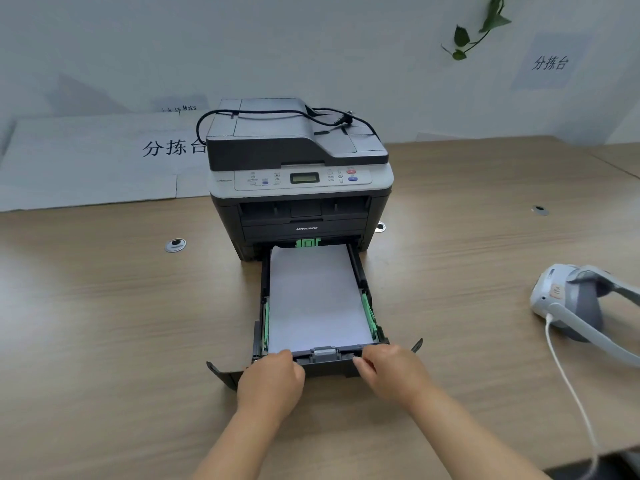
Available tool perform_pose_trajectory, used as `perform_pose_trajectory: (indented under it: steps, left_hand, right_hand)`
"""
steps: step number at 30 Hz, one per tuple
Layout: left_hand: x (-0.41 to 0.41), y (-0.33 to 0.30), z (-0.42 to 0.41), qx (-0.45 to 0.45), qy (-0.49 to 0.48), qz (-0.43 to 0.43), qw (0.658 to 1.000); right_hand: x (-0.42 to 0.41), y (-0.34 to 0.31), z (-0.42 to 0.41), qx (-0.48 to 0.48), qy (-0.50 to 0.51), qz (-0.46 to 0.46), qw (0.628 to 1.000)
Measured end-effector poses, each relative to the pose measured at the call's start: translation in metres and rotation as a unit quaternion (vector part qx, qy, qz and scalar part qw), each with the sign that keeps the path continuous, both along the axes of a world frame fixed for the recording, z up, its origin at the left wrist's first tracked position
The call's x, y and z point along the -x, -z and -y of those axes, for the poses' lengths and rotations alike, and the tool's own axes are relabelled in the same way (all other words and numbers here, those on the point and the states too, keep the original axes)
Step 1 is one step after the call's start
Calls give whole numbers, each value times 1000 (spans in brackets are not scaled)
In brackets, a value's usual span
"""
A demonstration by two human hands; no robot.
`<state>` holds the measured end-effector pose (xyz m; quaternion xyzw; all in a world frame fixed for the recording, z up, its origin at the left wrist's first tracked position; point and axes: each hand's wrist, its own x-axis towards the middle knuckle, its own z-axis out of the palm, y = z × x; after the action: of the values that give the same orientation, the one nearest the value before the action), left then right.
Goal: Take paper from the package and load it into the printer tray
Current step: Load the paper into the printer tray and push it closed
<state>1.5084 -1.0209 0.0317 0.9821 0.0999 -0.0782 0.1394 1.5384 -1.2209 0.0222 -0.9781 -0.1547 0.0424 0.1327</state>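
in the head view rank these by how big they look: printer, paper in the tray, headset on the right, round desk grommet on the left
1. printer
2. paper
3. headset, partly cut off at the frame edge, so its rank against the paper is unsure
4. grommet

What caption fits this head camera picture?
Both hands, left and right, hold the paper-filled tray pulled out of the printer.

- Two bare forearms are showing at the bottom centre of the frame, with no sleeve reaching into view on either.
- The left hand [273,377] is wearing no glove, ring or watch.
- The right hand [389,370] is likewise showing no glove, ring or wrist strap.
- The fingernails are looking short and unpainted.
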Motion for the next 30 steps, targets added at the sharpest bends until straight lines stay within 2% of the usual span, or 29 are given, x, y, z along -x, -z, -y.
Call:
perform_pose_trajectory:
  steps: [3, 6, 13, 20, 30]
  left_hand:
    - [-1, -3, -2, -67, 44, -105, 991]
    - [-6, 0, -7, -85, 64, -137, 985]
    - [-26, 5, -13, -123, 72, -141, 980]
    - [-59, 8, -24, -162, 93, -103, 977]
    - [-110, 18, -34, -162, 112, -67, 978]
  right_hand:
    - [-1, -1, 3, 43, -18, -34, 998]
    - [-5, 0, 5, 88, -36, -53, 994]
    - [-23, 8, 0, 104, -43, -34, 993]
    - [-57, 14, -11, 108, -44, -13, 993]
    - [-109, 20, -23, 131, -26, 7, 991]
